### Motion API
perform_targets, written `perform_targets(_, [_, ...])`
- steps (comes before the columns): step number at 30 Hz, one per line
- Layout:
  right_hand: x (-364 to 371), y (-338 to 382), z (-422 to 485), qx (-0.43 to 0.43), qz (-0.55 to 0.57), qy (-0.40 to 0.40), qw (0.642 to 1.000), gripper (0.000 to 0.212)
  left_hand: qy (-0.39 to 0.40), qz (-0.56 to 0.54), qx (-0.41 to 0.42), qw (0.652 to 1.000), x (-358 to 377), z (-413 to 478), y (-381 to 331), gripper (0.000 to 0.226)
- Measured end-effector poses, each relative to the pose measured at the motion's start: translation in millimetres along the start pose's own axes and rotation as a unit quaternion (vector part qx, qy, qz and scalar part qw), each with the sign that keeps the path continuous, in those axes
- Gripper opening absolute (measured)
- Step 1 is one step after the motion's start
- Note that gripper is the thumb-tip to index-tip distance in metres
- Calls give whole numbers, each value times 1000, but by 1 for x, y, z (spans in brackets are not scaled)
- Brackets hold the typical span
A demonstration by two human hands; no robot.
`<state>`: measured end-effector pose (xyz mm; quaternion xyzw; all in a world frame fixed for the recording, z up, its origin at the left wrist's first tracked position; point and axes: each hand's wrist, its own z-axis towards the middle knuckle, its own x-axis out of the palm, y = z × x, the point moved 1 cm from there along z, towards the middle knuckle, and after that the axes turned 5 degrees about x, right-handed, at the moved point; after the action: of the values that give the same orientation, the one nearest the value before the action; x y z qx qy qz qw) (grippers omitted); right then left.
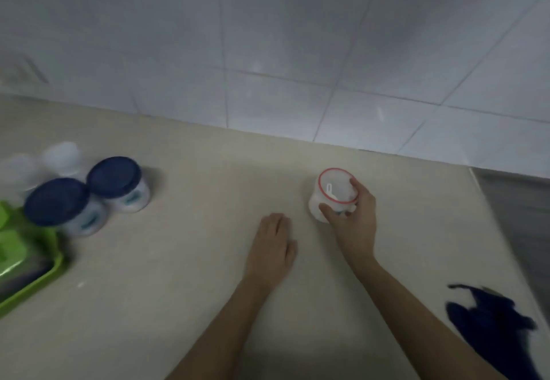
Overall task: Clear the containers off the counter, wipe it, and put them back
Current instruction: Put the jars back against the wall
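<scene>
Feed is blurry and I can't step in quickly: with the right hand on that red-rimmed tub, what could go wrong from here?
1. The right hand grips the red-rimmed tub from the side and over the rim; it looks lidless, so tilting may spill it.
2. The dark blue cloth lies near the counter edge and might slide off.
3. The blue-lidded jars stand crowded; adding another could knock one.

No writing can be read anywhere in the view. The two blue-lidded jars (116,184) at the far left of the tabletop (208,260) each carry a teal mark on their white sides, but motion blur smears both into shapeless patches. The red-rimmed container (331,193) to the right shows no lettering on its visible side.
</scene>
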<state>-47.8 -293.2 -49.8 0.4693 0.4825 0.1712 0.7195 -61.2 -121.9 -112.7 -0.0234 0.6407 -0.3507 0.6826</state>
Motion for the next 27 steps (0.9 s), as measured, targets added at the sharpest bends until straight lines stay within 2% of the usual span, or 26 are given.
perform_targets(3, [-49, -30, 53, -3, -18, -20, 1000, 76, 5, 27, 12, 1000, 29, 35, -32, 47])
perform_targets(6, [-74, -56, 101, -10, -35, -31, 999, 75, -17, 37, -18, 999, 50, 59, -49, 47])
perform_targets(12, [-85, -91, 175, -9, -25, -33, 999, 76, -20, 50, -23, 998, 69, 68, -58, 52])
perform_targets(20, [-86, -111, 217, -10, -29, -8, 999, 76, -9, 42, -52, 998, 75, 68, -57, 59])
perform_targets(27, [-87, -115, 222, -10, -39, 2, 999, 80, -28, 37, -41, 998, 75, 71, -59, 58])
